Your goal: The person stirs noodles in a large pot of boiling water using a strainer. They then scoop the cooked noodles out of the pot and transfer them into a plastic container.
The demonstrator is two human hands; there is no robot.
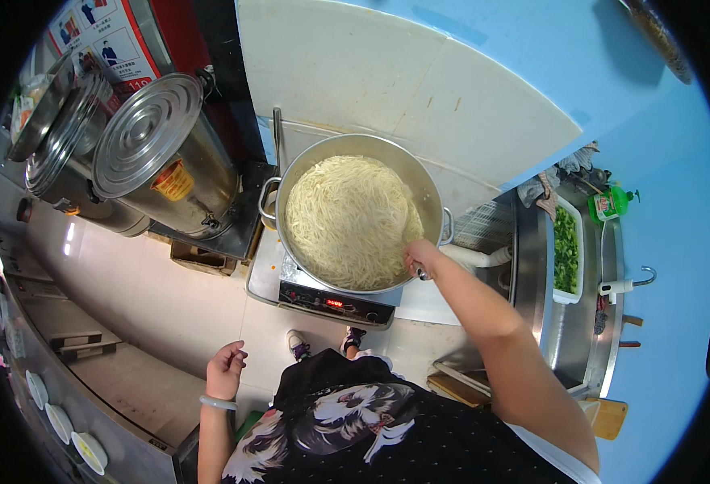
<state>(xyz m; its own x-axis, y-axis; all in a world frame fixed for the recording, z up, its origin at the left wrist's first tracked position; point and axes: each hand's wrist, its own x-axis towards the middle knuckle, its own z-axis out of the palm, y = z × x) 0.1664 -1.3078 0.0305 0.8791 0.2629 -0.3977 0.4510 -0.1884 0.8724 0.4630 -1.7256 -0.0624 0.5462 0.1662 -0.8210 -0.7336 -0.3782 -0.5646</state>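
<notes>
A large two-handled metal pot (pixel 437 181) stands on an induction cooker (pixel 337 302) with a lit red display. Pale thin strands that look like noodles (pixel 349 218) fill much of the pot. My right hand (pixel 423 259) is closed around a metal utensil handle (pixel 421 273) at the pot's near right rim; the utensil's other end is hidden among the strands. My left hand (pixel 227 368), with a pale bangle at the wrist, hangs in the air left of my body. Its fingers are loosely curled and hold nothing.
Tall lidded steel containers (pixel 149 133) stand at the left, one on a black stand. To the right, a steel sink counter (pixel 594 320) bears a white tub of chopped greens (pixel 567 251) and a green pump bottle (pixel 610 204). White bowls (pixel 89 452) line the lower left counter.
</notes>
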